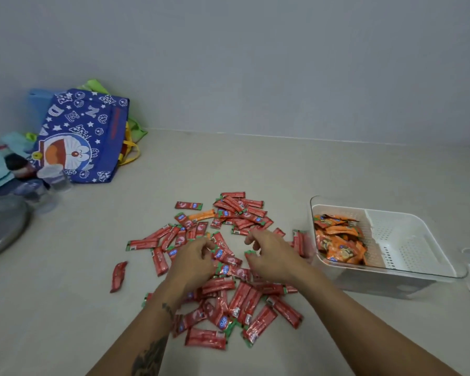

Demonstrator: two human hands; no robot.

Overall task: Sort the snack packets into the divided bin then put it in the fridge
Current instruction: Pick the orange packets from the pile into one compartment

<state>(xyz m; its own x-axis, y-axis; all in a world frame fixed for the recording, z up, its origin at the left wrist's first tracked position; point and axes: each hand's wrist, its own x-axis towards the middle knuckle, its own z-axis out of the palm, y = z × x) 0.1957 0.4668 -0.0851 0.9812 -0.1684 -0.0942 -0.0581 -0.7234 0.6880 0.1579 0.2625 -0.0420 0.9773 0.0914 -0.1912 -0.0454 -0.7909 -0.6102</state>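
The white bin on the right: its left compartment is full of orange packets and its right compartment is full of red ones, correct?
Not quite. The head view shows the white bin with orange packets in its left compartment, but the right compartment is empty, only perforated white plastic showing. The red packets lie loose on the counter.

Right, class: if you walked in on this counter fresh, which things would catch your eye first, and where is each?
First, the heap of red packets spread across the middle of the counter, with the left hand and right hand curled over it. To the right stands the divided bin, its left compartment full of orange packets, its right one bare. One orange packet lies among the red.
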